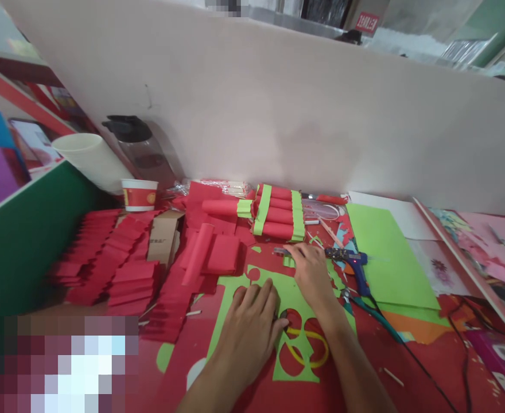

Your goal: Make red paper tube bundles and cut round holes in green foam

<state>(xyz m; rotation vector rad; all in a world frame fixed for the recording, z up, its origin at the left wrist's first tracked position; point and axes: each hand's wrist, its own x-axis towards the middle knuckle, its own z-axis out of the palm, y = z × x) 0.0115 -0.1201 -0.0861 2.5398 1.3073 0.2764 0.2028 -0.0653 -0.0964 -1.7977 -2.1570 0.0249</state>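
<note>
My left hand (252,327) lies over a green sheet with round holes (284,287), fingers together and bent, thumb by a small dark thing; what it holds, if anything, is hidden. Yellow scissor handles (325,347) show through the holes beside it. My right hand (310,267) reaches forward, its fingertips closed at a small green strip piece (288,261); what they pinch is too small to tell. A blue glue gun (358,269) lies just right of that hand. Beyond both hands sits a bundle of red paper rolls with green bands (280,213).
Folded red paper strips (127,258) pile up at the left near a cardboard box (163,238), a paper cup (139,195) and a dark-lidded bottle (140,149). Green sheets (390,252), teal-handled pliers (375,312) and a black cord (416,361) lie at the right. A pale partition (252,103) stands behind.
</note>
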